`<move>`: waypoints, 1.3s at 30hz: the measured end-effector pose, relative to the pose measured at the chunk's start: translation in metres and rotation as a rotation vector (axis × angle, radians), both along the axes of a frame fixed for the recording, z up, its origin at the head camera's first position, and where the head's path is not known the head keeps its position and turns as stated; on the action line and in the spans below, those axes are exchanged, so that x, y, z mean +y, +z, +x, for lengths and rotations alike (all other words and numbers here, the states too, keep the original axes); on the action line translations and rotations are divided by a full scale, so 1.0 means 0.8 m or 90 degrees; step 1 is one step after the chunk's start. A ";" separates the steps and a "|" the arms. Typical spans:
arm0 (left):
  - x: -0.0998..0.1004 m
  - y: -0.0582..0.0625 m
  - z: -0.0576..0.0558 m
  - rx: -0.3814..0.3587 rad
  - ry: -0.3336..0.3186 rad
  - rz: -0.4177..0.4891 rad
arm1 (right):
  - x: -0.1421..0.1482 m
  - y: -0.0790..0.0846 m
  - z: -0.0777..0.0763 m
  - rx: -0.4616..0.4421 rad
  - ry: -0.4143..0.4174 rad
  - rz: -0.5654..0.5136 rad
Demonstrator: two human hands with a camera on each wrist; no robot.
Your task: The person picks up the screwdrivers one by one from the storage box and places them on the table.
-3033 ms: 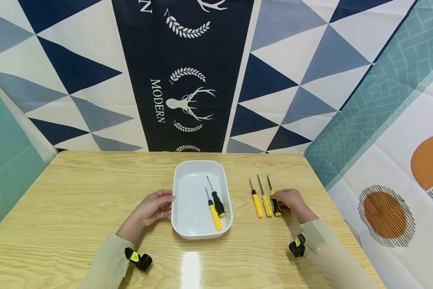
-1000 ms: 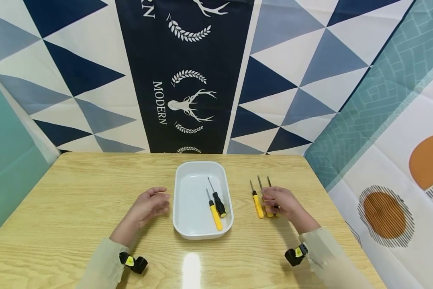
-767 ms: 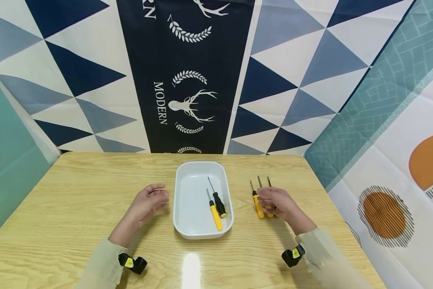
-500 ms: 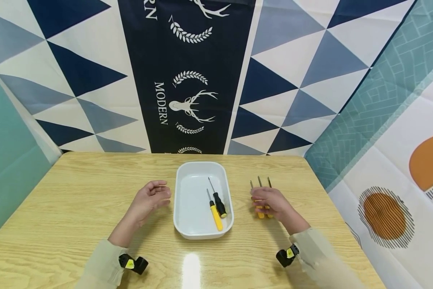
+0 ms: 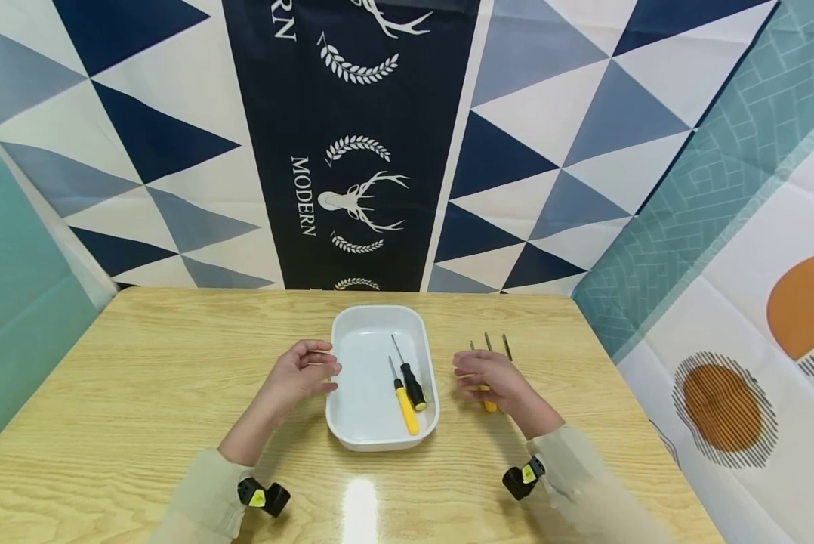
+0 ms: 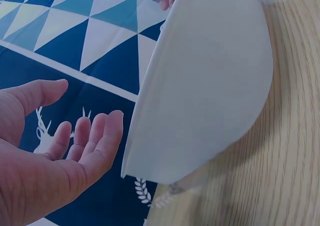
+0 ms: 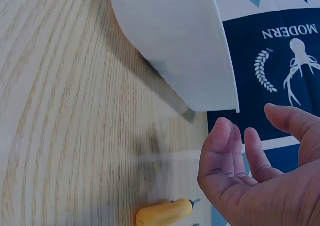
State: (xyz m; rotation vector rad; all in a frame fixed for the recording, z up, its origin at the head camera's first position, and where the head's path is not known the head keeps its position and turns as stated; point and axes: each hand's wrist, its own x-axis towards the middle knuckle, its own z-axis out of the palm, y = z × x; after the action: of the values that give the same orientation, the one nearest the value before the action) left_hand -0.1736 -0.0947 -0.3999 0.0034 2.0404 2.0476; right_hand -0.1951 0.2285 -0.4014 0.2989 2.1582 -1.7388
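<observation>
A white rectangular tray [image 5: 359,434] stands mid-table in the head view. Inside it lie a black-handled screwdriver [image 5: 413,387] and a yellow-handled screwdriver [image 5: 405,408]. My left hand [image 5: 301,378] hovers at the tray's left rim, fingers loosely bent, holding nothing; the left wrist view shows it beside the tray wall [image 6: 215,86]. To the right, my right hand [image 5: 491,379] is above three more screwdrivers and hides most of them; only shafts and part of a yellow handle [image 5: 490,406] show. Nothing is in its relaxed fingers. In the right wrist view a yellow screwdriver handle [image 7: 162,214] lies below it.
The wooden table [image 5: 176,363] runs back to a wall covering with triangles and a dark deer panel [image 5: 353,151]. A patterned covering [image 5: 719,363] hangs along the right side. Each sleeve carries a small black camera [image 5: 263,496].
My left hand let go of the tray rim, drew back, then came over the rim again. The right hand left the rightmost screwdriver and moved left across the row towards the tray.
</observation>
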 end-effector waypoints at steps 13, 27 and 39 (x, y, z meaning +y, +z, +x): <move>0.028 -0.002 -0.006 -0.007 -0.016 -0.027 | -0.020 -0.007 -0.009 0.001 0.009 0.009; 0.068 -0.005 -0.016 -0.047 -0.028 -0.089 | -0.036 -0.010 -0.014 -0.005 0.002 0.021; 0.083 -0.004 -0.020 -0.043 -0.047 -0.166 | -0.051 -0.003 -0.011 -0.010 0.014 0.027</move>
State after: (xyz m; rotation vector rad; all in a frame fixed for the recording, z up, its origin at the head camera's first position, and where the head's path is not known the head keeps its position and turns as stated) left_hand -0.1897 -0.0285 -0.4028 -0.0373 2.2138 1.7028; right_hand -0.2036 0.1878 -0.4041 0.2974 2.1823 -1.6752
